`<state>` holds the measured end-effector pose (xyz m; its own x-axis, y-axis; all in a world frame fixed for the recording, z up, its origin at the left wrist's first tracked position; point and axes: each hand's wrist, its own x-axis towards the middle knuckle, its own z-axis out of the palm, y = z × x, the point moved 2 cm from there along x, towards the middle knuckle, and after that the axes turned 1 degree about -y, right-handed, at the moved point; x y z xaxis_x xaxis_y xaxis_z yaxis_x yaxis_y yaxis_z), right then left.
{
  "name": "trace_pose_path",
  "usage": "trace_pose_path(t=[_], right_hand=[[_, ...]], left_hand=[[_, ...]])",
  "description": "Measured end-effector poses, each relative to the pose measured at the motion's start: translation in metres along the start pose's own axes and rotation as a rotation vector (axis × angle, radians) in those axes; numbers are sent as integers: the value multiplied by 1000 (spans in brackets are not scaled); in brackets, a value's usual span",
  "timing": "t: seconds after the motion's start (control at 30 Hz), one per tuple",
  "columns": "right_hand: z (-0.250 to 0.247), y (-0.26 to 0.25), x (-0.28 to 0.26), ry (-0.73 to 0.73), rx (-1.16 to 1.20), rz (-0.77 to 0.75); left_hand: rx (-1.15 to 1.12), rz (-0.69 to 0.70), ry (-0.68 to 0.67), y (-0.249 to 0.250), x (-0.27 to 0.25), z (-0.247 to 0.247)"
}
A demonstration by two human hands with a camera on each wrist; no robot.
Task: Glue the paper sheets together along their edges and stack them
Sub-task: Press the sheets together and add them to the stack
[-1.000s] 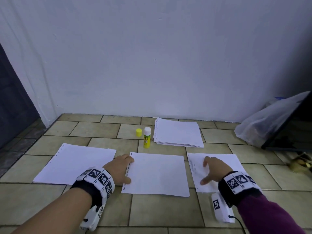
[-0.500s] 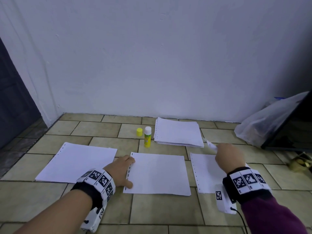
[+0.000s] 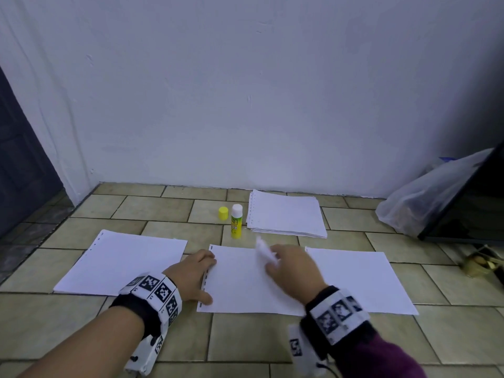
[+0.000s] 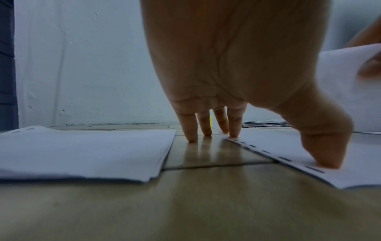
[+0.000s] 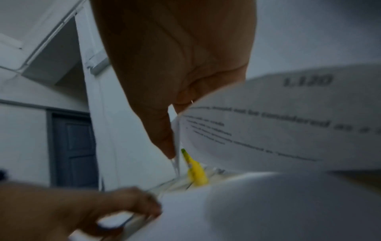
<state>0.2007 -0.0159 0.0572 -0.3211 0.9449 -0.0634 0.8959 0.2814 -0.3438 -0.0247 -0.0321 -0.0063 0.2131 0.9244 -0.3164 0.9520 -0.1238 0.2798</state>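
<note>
A flat white punched paper sheet (image 3: 122, 261) lies left on the beige tiled floor (image 3: 245, 339), with bare tile beside it. The left hand (image 3: 192, 274), grip spread, presses the middle sheet's (image 3: 240, 285) perforated edge. The right hand (image 3: 293, 267) pinches a curled printed sheet (image 5: 288, 124) above it. Another white sheet (image 3: 360, 279) lies right.

right hand (image 3: 293, 270) (pinching sheet (image 3: 264, 251)), now over middle

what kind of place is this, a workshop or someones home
Probably a home, in a room corner used as a makeshift workspace: the work is done on a tiled floor against a plain white wall, with a panelled door nearby.
</note>
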Motion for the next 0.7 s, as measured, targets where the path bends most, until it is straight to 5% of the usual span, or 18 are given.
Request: trace_pose_path(t=[0.27,0.7], right_hand=[[60,-54,17,-311,-19,-135],[62,-52,18,-314,-31,-131]], left_hand=[[-16,-36,35,-2,0,3],[176,-78,17,-3,-8,-7]])
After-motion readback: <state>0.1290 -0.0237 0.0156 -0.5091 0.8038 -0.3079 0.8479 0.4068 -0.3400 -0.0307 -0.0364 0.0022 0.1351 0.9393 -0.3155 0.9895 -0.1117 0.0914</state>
